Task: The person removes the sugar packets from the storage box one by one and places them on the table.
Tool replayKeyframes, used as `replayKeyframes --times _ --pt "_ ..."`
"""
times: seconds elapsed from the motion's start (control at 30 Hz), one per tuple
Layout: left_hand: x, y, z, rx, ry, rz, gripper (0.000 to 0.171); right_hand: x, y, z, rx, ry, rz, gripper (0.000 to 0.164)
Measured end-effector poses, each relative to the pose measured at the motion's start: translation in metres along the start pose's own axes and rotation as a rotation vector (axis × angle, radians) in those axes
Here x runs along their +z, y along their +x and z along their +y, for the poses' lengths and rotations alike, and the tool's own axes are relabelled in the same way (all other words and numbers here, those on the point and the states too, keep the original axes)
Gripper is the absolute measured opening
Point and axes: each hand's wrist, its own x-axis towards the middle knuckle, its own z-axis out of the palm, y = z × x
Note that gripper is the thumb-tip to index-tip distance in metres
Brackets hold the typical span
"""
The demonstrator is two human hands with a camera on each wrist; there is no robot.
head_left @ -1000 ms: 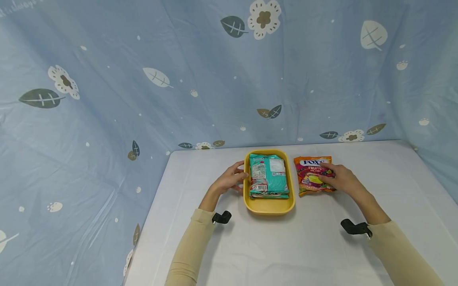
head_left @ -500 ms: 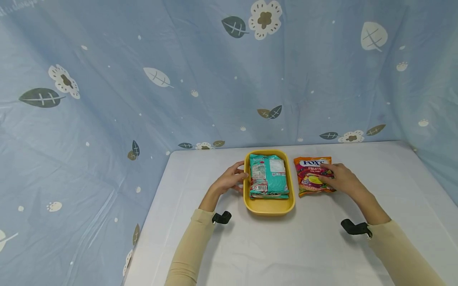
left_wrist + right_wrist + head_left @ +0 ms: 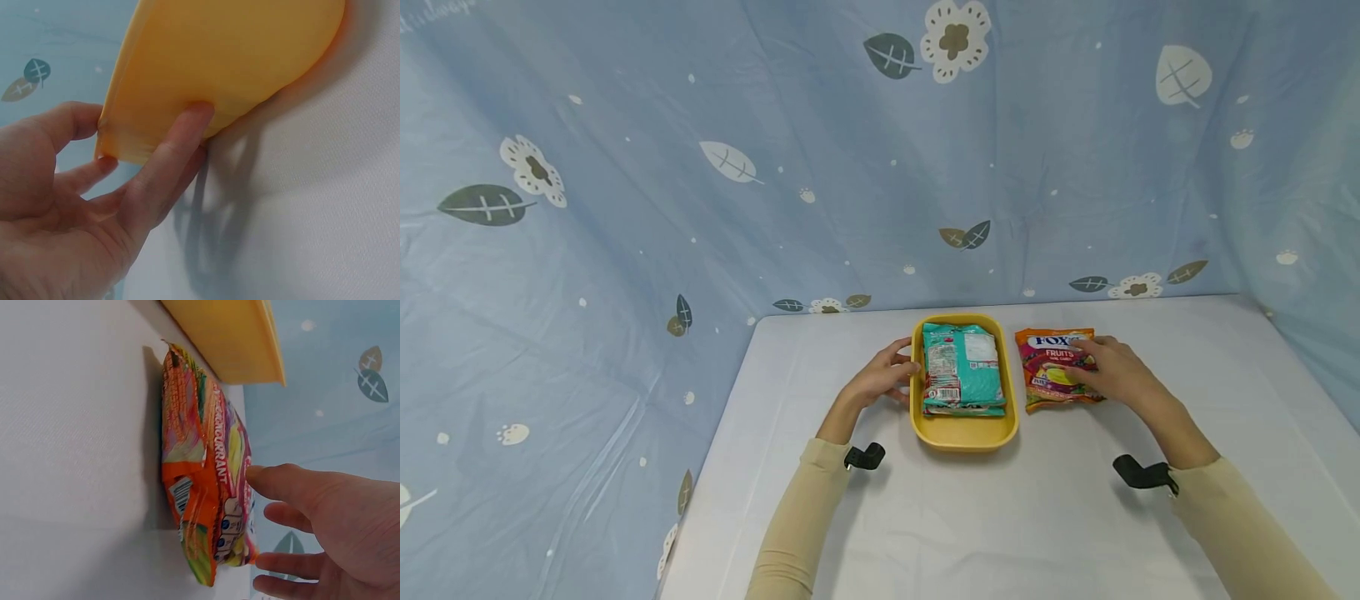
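Leftmost, the patterned blue curtain (image 3: 625, 250) runs down beside the white tabletop (image 3: 992, 517) and along behind the yellow bin (image 3: 962, 433). Left of the bin and nearer the person come a beige sleeve (image 3: 805, 517) and a black mount (image 3: 867, 456) at its cuff. The left hand (image 3: 874, 377) is at the bin's left side, gripping its wall, one digit bent over the rim and others against the outside. Within the bin, a turquoise packet (image 3: 973, 375) lies with its barcode up, on another whose edge pokes out at the near side.

Just right of the bin, across a narrow gap, the FOX'S candy bag (image 3: 1051, 371) lies flat; the bin's right wall stands between it and the packets. The right hand (image 3: 1116, 372), right of the bin, covers part of the bag's right edge, loosely spread, thumb touching the bag without closing around it. Farther right and nearer the person are a second black mount (image 3: 1138, 473) and the other sleeve (image 3: 1247, 533).

Against half a second ago, the right hand and its mount have shifted very slightly; bin, packets, bag and left hand look unmoved.
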Motion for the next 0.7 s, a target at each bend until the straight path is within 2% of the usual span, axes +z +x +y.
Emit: replayKeyframes --times 0.7 --pt "0.0 -0.001 0.0 0.006 -0.016 -0.009 0.065 -0.001 0.013 -0.033 -0.062 -0.047 0.06 0.063"
